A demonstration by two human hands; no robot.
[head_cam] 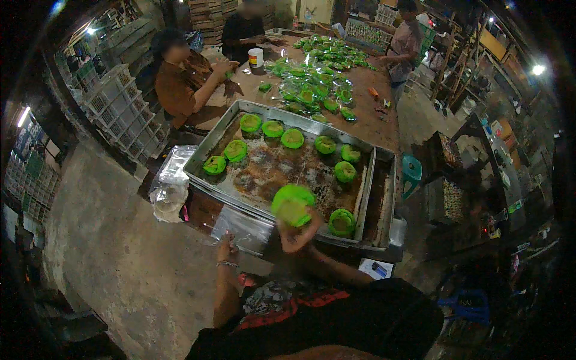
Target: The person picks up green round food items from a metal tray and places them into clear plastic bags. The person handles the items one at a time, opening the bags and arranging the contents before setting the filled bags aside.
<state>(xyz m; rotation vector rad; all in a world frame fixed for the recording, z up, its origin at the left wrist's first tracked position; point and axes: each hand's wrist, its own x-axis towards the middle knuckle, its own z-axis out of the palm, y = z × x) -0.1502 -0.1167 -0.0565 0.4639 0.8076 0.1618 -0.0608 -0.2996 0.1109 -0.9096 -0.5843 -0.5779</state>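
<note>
My right hand (302, 235) holds a round green cake (292, 207), blurred, above the near edge of a worn metal baking tray (274, 175). Pinched in the fingers of my left hand (227, 244) is a clear plastic bag (231, 221), just outside the tray's near left side. Several more green cakes (292, 138) sit in the tray, mostly along its far and side edges. One cake (342, 222) lies close to my right hand. A stack of clear plastic bags (254, 231) rests beside the tray, partly under the bag in my left hand.
Beyond the tray, a pile of wrapped green cakes (310, 85) covers the table (375, 121). A white tub (255, 58) stands near a seated person (180, 85); two other people are farther back. Plastic crates (121, 108) stand left, a green stool (411, 173) right.
</note>
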